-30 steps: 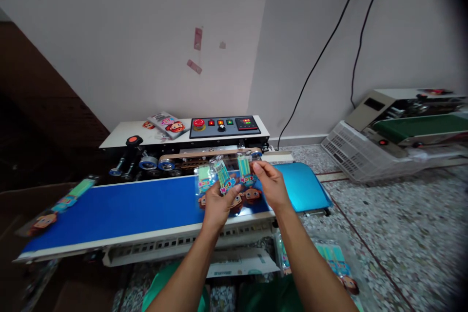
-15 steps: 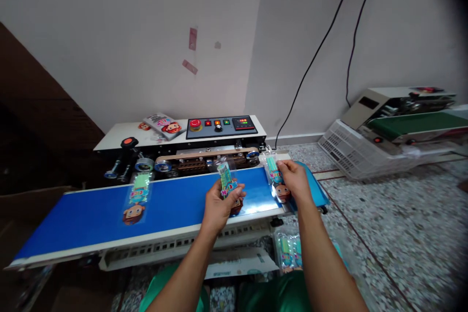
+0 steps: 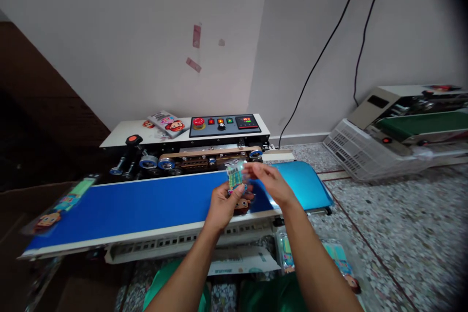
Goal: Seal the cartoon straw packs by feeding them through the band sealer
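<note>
My left hand [image 3: 224, 204] is closed around a clear plastic packet [image 3: 235, 178] held over the blue belt. Inside are green and teal strips, a barcode at the top and a brown-haired cartoon head at the bottom. My right hand [image 3: 272, 183] reaches in from the right, its fingertips together at the packet's upper edge; they are slightly blurred. Another such packet [image 3: 68, 200] lies tilted at the far left of the conveyor belt [image 3: 153, 209], partly past its edge. Behind the belt stands the sealing machine's roller band [image 3: 208, 154].
The control panel [image 3: 223, 126] has a red knob and lit digits. A cartoon-printed box [image 3: 168, 124] lies on the machine's top. More packets [image 3: 336, 256] are in a clear bag below right. A white crate [image 3: 351, 151] and a second, green-belted machine [image 3: 420, 124] stand farther right.
The packet on the belt has travelled left to its end. My right hand has left the belt's right end and moved left to the packet in my left hand.
</note>
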`<state>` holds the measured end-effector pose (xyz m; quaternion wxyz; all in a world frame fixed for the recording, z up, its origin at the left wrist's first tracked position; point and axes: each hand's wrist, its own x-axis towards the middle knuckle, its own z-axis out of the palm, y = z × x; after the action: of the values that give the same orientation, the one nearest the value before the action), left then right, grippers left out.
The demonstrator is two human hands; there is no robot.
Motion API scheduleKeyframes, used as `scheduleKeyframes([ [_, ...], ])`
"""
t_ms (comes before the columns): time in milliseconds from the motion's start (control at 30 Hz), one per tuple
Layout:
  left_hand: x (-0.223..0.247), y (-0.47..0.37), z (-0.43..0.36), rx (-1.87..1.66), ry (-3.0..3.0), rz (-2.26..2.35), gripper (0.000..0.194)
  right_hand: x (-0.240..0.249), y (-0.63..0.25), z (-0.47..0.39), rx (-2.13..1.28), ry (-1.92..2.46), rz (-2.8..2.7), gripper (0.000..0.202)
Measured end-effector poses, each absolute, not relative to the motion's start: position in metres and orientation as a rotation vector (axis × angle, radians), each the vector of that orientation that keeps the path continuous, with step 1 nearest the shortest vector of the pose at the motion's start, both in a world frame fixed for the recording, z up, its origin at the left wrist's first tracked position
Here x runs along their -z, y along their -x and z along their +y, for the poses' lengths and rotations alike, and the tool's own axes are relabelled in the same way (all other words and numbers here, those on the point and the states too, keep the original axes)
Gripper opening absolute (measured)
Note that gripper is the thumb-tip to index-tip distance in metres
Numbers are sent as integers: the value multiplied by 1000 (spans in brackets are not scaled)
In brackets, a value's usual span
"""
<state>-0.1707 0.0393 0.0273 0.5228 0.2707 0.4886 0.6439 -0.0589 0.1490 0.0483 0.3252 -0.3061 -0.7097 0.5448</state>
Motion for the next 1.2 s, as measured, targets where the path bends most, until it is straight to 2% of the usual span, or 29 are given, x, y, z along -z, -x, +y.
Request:
scheduleKeyframes([
  [67,-27,171,40,-1561,-664,1174,37,-55,63,137,-1558,668,-1857,33],
  [133,-28,171,40,-1585,-700,1166,37,-58,65,132,-1466,674,-1794,30],
  [300,-33,175,39,-1587,-760,1199,46,-52,43,154,-1035,950,-1590,35],
  [500,-32,176,39,-1549,-802,1208,44,-30,7,194,-323,1566,-1892,33],
  [600,-31,173,40,-1525,-820,1201,44,-23,14,199,-202,1774,-1985,32],
  [733,-32,170,39,-1505,-828,1208,43,-17,39,197,-246,1757,-2028,31],
  [933,-35,170,33,-1500,-888,1194,41,-16,52,195,-459,1338,-1891,31],
  [1100,-34,167,27,-1627,-956,1235,36,-36,5,181,-861,1230,-1547,37],
  [1200,-33,154,23,-1703,-1004,1314,35,-24,-57,163,-919,1245,-1422,46],
])
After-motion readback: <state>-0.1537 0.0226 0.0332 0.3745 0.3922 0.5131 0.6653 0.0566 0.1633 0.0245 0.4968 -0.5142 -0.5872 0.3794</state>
